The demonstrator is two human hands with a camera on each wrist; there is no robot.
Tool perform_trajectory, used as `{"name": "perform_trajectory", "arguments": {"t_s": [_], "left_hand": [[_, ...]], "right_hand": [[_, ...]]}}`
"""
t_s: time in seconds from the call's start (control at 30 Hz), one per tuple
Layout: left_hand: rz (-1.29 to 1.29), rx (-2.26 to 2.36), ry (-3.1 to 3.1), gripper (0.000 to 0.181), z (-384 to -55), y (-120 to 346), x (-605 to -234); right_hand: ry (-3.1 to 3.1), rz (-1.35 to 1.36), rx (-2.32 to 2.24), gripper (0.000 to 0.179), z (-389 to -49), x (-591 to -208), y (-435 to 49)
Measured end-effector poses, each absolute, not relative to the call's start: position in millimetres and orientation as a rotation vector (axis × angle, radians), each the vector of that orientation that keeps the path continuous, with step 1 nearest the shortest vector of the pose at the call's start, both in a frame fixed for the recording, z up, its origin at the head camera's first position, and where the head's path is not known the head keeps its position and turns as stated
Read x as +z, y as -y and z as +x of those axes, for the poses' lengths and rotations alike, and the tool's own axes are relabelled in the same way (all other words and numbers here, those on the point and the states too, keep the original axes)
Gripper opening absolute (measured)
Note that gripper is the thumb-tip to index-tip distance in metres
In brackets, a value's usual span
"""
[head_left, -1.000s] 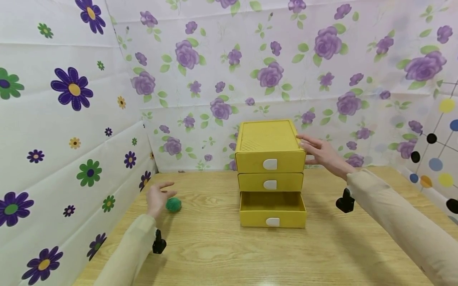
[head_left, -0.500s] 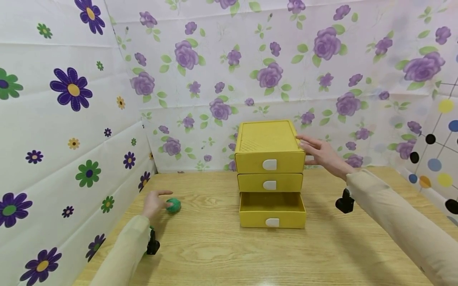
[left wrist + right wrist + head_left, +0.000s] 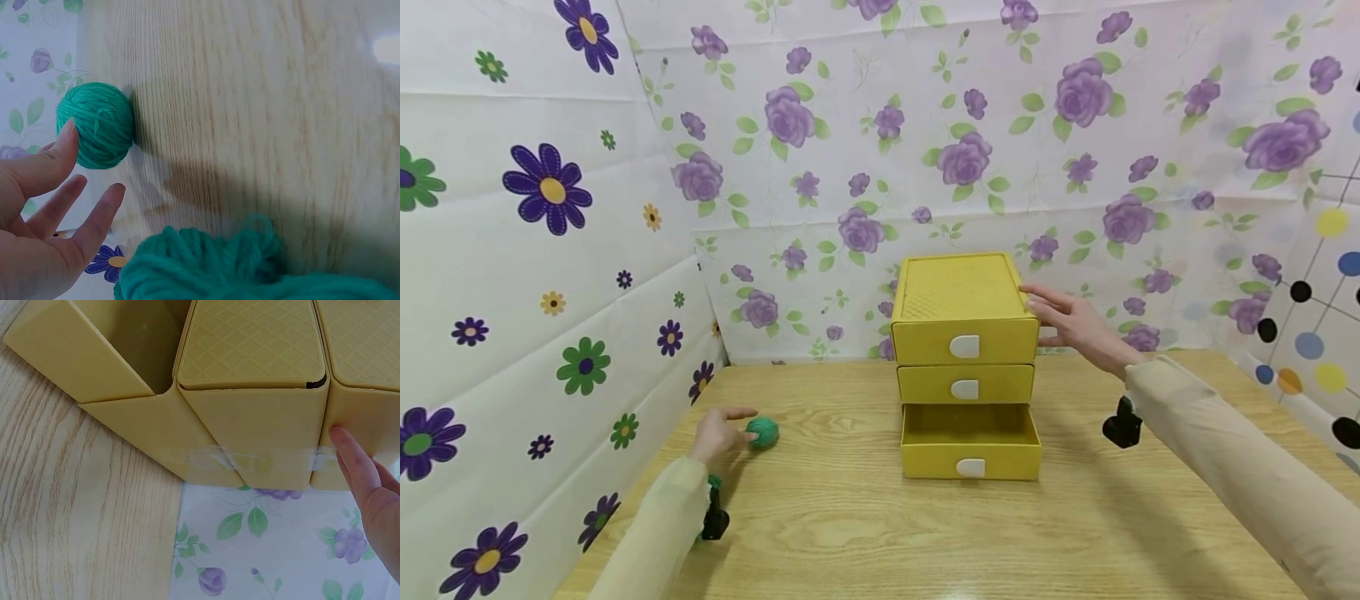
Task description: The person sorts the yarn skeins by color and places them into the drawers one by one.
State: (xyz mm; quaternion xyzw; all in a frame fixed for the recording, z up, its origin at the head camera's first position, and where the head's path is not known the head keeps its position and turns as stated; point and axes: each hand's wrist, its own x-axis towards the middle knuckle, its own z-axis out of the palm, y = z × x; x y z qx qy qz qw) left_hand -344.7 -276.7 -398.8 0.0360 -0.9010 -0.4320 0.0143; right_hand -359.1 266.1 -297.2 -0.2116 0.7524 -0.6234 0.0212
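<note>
My left hand (image 3: 721, 433) is beside a green ball of yarn (image 3: 763, 432) on the left of the table. In the left wrist view the fingers are spread, and the thumb overlaps the yarn ball's (image 3: 100, 125) edge; whether it touches cannot be told. A looser bundle of green yarn (image 3: 200, 265) lies close under that wrist, mostly hidden by the sleeve in the head view. My right hand (image 3: 1078, 327) rests its fingers against the right side of a yellow drawer cabinet (image 3: 964, 287). Its bottom drawer (image 3: 972, 461) is pulled out; the upper drawers are closed.
The wooden table (image 3: 850, 525) meets a rose-printed back sheet (image 3: 820, 192). On the left stands a daisy-printed sheet (image 3: 497, 275), close to the left arm. A dotted sheet (image 3: 1311, 317) borders the right side.
My left hand has shifted left and slightly down, lowering beside the yarn ball; the second green yarn bundle now shows by its wrist. The right hand stays on the cabinet.
</note>
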Motion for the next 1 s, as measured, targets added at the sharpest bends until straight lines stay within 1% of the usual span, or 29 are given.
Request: {"name": "perform_trajectory", "arguments": {"t_s": [0.3,0.6,0.9,1.0], "left_hand": [[0.169,-1.355,2.812,0.042,-346.4,275.8,-400.3],[0.124,-1.238,2.831,0.039,-346.5,274.9,-402.5],[0.087,-1.291,2.809,0.032,-345.3,266.0,-400.4],[0.057,-1.306,2.804,0.030,-345.5,262.7,-400.1]], "right_hand": [[-2.346,-0.713,-1.891,0.058,-359.2,-296.2,-265.6],[-2.347,-0.713,-1.904,0.057,-359.3,-296.0,-264.3],[-2.349,-0.764,-1.881,0.057,-357.1,-295.5,-266.2],[-2.351,-0.744,-1.896,0.057,-356.5,-295.5,-266.7]]}}
